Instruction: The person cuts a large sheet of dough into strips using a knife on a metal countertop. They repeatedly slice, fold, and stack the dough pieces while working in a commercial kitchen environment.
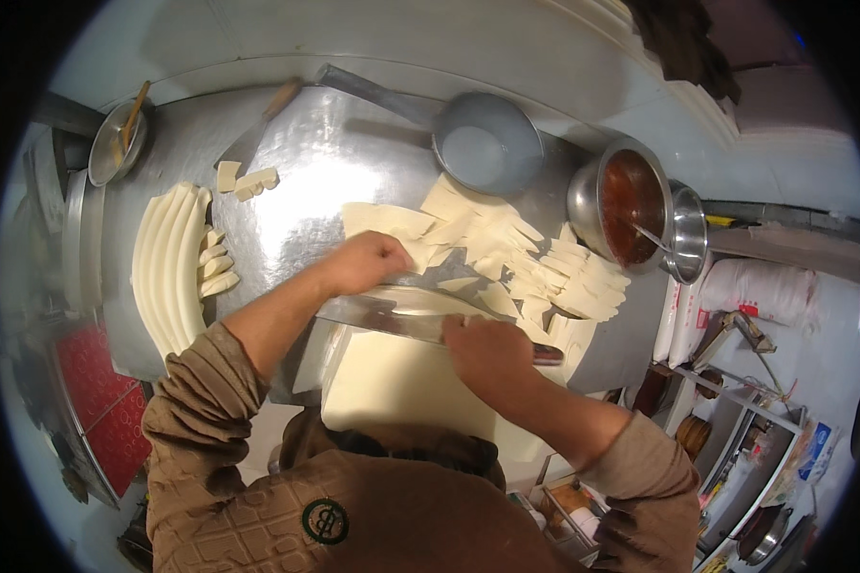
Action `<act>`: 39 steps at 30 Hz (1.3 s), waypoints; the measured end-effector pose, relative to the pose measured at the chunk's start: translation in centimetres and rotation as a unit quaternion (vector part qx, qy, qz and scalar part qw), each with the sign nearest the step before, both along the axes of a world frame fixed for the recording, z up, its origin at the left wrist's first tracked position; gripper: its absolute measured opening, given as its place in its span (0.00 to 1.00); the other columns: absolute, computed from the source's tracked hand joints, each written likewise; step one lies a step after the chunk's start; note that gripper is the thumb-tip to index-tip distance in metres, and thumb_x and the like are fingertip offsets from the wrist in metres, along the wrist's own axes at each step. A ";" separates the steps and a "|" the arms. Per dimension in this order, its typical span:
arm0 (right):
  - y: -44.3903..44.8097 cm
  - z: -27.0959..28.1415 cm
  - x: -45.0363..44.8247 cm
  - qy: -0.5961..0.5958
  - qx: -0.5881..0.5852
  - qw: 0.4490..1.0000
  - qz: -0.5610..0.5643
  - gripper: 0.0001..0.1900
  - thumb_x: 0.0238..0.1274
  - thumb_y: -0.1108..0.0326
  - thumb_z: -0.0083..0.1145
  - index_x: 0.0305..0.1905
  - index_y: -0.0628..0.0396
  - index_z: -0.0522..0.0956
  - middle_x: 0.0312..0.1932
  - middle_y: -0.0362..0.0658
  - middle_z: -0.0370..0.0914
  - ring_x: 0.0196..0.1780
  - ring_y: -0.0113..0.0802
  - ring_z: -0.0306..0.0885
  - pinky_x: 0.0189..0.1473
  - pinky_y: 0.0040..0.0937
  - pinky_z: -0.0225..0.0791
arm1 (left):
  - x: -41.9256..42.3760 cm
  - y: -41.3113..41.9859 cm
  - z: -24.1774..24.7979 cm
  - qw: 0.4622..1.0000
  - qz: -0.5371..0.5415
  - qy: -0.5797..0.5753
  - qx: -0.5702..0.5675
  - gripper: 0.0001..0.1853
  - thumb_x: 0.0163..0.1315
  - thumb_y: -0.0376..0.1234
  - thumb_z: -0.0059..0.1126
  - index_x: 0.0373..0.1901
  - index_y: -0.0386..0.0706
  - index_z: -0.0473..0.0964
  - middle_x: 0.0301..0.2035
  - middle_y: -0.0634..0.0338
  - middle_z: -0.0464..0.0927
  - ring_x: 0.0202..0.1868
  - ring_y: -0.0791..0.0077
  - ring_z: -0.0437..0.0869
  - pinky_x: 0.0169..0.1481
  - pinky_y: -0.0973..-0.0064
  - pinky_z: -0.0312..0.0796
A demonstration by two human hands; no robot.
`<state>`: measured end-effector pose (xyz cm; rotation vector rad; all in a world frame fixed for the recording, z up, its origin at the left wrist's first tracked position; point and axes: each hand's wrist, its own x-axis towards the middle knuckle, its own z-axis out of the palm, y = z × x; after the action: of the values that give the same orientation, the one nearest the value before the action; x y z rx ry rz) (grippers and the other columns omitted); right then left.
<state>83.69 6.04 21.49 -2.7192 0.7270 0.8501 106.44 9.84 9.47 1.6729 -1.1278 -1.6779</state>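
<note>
A large pale-yellow block [408, 376], either tofu or dough, lies right in front of my body. My right hand [491, 354] is shut around the handle of a long broad-bladed knife [401, 322], whose blade lies crosswise along the block's far edge. Beyond the blade, my left hand [369, 263] has curled fingers at the edge of a thin pale slice [387, 220]. Whether it grips that slice cannot be made out. Many more thin slices [480, 222] spread over the steel table [294, 215], with an overlapping stack [584, 279] to the right.
Long pale strips [168, 265] lie at the left, near a wooden-handled scraper [247, 143] and small cut pieces [256, 183]. A long-handled pan [487, 143] stands at the back. A bowl of red sauce [631, 208] and a steel bowl [688, 233] are right; another bowl [118, 143] is back left.
</note>
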 end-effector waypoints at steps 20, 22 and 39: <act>-3.3 -0.5 -3.3 0.080 0.057 0.993 -0.057 0.08 0.65 0.70 0.51 0.44 0.59 0.76 0.33 0.53 0.84 0.38 0.49 0.87 0.35 0.46 0.80 | -4.4 -3.6 0.4 0.967 -0.245 -0.067 0.029 0.23 0.53 0.46 0.70 0.44 0.40 0.83 0.37 0.54 0.86 0.41 0.65 0.85 0.49 0.69 0.74; -3.3 -2.6 -2.0 0.060 0.071 0.994 -0.052 0.09 0.65 0.70 0.51 0.46 0.59 0.77 0.35 0.52 0.84 0.38 0.49 0.87 0.36 0.46 0.79 | -4.2 -3.4 0.2 0.969 -0.237 -0.061 0.028 0.20 0.53 0.45 0.69 0.42 0.40 0.84 0.36 0.55 0.86 0.40 0.65 0.85 0.47 0.69 0.74; -7.6 0.5 -14.9 0.153 0.037 0.963 -0.220 0.13 0.63 0.69 0.50 0.50 0.53 0.79 0.34 0.52 0.84 0.41 0.55 0.84 0.45 0.52 0.76 | -3.1 -4.8 0.3 0.968 -0.003 -0.211 -0.133 0.13 0.62 0.29 0.59 0.49 0.40 0.78 0.36 0.51 0.83 0.35 0.58 0.83 0.47 0.66 0.75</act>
<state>68.78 -1.51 22.01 -2.2441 1.2701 1.1577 103.32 5.06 9.80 1.8941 -1.4779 -1.1331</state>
